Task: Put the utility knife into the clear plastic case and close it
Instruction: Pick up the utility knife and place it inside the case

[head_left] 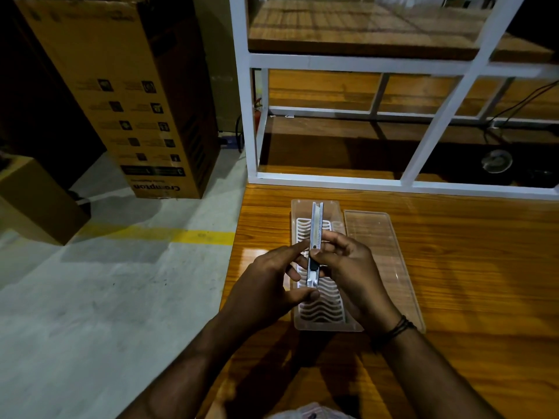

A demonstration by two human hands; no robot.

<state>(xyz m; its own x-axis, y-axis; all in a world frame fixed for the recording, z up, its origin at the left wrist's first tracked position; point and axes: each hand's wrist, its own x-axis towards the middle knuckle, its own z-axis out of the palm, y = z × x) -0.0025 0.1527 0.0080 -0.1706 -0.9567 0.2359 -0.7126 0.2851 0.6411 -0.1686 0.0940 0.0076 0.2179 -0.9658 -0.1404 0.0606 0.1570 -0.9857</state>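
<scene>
The lower right of the frame is filled by a glossy wooden table (pixel 453 267), and a large cardboard box (pixel 121 95) is seen standing on the concrete floor at upper left. A white frame (pixel 332 179) runs across the table's far edge at centre.

At lower centre the clear plastic case (pixel 320 323) is laid open, its tray lined with a white wavy insert (pixel 323 306). Its lid (pixel 381 255) is spread flat just to the right, touching the tray along one long side.

The utility knife (pixel 314 237) is held above the tray, roughly in line with its length, not yet set down. Its near end is pinched by the left hand (pixel 266 285), thumb under and forefinger reaching to the body; its middle is gripped by the right hand (pixel 351 273), fingers curled round it. Whether the blade is out cannot be told, though a long pale metal length is shown at the far end.

Several failures are judged possible. If the blade is exposed, a fingertip near the slider could be cut, or the insert scored. The knife could be laid crooked or proud of the tray, so that the lid would be stopped from shutting. The light tray could be pushed along the slick surface when the lid is swung over, since neither hand is free to steady it.
</scene>
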